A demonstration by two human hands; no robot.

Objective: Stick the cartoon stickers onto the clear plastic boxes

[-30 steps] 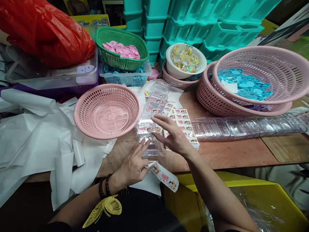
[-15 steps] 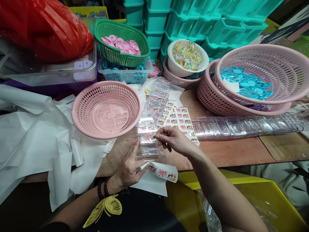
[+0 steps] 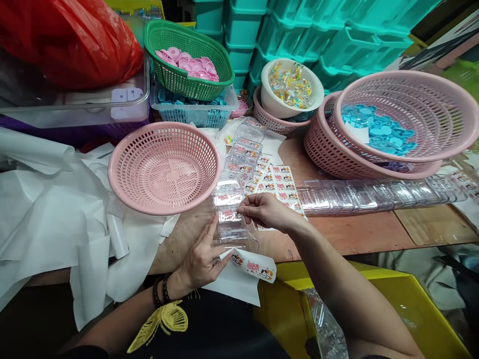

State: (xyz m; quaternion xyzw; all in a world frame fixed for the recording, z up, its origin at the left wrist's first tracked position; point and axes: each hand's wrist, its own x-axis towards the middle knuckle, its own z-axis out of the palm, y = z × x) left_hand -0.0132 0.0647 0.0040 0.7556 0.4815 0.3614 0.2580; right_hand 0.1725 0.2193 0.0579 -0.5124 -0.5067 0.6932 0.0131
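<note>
My right hand (image 3: 267,212) pinches its fingertips on the sticker (image 3: 229,215) atop the clear plastic case (image 3: 234,227). My left hand (image 3: 202,259), fingers loosely spread, steadies that case on the wooden table (image 3: 355,234), beside the empty pink basket (image 3: 163,167).

Both forearms are bare. The left hand (image 3: 200,259) has a double string of dark round beads at its wrist, two bands side by side. The right hand (image 3: 267,212) wears nothing: no ring, watch or band shows. Near the bottom edge a black garment covers the body, printed with a yellow design of ribbed, leaf-like or wing-like shapes.
</note>
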